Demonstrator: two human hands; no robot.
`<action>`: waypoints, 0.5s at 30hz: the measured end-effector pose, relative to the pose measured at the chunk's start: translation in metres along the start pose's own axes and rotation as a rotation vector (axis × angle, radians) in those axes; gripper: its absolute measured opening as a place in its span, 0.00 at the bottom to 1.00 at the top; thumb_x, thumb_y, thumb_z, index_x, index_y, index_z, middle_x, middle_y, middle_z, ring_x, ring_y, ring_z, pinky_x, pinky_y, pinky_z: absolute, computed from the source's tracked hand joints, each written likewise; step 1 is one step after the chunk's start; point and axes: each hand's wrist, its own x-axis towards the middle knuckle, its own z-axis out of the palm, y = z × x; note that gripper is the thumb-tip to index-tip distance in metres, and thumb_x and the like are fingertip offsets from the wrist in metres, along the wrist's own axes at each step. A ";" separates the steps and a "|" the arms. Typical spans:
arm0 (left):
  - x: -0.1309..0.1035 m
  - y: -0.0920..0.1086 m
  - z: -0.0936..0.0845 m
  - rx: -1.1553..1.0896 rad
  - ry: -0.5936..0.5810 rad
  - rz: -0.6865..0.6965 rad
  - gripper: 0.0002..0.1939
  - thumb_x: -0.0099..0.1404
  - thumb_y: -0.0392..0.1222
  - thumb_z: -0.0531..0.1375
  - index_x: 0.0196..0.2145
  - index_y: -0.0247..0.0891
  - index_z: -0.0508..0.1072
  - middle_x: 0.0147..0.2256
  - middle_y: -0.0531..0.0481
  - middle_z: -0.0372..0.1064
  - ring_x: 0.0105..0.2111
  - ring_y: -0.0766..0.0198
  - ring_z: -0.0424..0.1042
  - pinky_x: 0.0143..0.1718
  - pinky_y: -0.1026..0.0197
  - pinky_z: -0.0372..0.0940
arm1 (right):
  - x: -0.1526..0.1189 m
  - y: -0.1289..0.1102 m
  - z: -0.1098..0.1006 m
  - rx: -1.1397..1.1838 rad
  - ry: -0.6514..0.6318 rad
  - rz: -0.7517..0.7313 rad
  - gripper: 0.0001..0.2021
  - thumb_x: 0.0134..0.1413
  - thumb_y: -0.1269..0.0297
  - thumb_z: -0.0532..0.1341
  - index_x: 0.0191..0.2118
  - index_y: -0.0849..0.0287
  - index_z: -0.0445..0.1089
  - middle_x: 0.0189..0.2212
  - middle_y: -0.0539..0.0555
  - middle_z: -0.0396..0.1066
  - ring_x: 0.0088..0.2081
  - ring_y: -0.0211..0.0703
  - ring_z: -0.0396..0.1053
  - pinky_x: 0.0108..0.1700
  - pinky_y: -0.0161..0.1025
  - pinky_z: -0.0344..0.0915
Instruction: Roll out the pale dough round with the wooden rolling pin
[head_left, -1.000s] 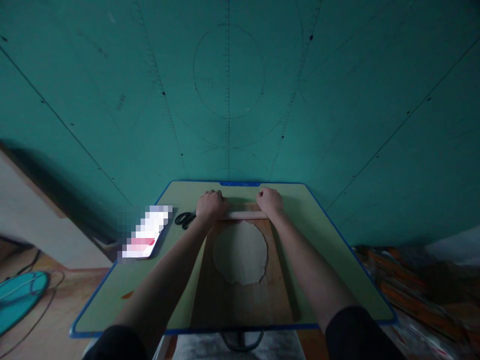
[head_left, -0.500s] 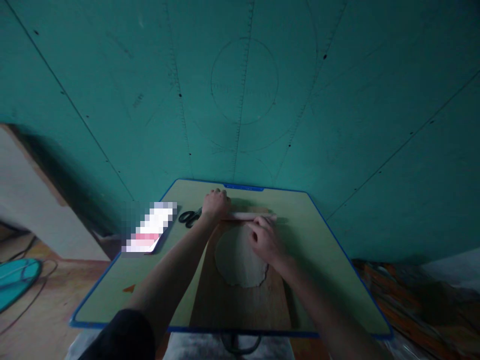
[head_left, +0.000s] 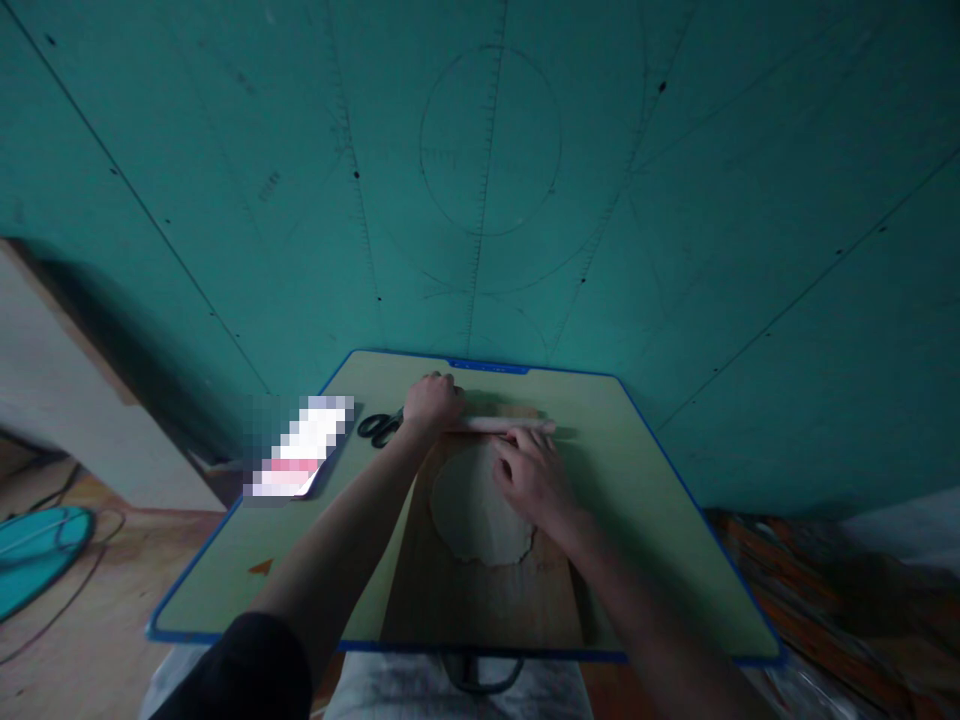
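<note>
Left hand [head_left: 433,402]: closed round pin's left end.
Pale, flat, ragged-edged dough round [head_left: 474,505]: between forearms, partly behind right hand; flattened, remaining work indeterminable.
Pale, slim cylindrical rolling pin [head_left: 487,425]: beyond dough; long axis left-right.
Right hand [head_left: 531,475]: half-curled, fingertips at pin; grip unclear.

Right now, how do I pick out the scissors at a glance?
Find the blue-edged table in front of the green wall. On its far left part, between the bright pixelated slab and the left hand, lie the scissors. Two dark loop handles set them apart; blades can't be made out.
</note>
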 end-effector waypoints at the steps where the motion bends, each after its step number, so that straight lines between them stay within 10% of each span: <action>1: -0.001 0.000 0.000 0.002 -0.008 -0.008 0.21 0.67 0.41 0.47 0.47 0.33 0.76 0.46 0.34 0.74 0.45 0.50 0.75 0.44 0.54 0.69 | 0.000 0.001 0.001 0.016 0.013 0.008 0.13 0.60 0.68 0.55 0.45 0.56 0.75 0.44 0.58 0.71 0.47 0.50 0.65 0.50 0.44 0.59; 9: -0.011 0.001 -0.002 0.021 -0.039 -0.022 0.20 0.68 0.42 0.48 0.47 0.35 0.75 0.46 0.34 0.74 0.46 0.48 0.75 0.44 0.53 0.69 | -0.005 -0.001 -0.004 0.008 0.025 -0.015 0.08 0.58 0.69 0.57 0.35 0.56 0.75 0.38 0.56 0.70 0.44 0.49 0.65 0.47 0.43 0.61; 15: -0.025 0.001 -0.001 0.044 -0.019 0.014 0.22 0.69 0.49 0.48 0.54 0.37 0.69 0.50 0.35 0.71 0.51 0.47 0.71 0.47 0.50 0.66 | 0.001 0.007 -0.010 0.094 0.127 0.056 0.14 0.59 0.70 0.54 0.45 0.57 0.75 0.41 0.57 0.70 0.44 0.47 0.68 0.47 0.40 0.63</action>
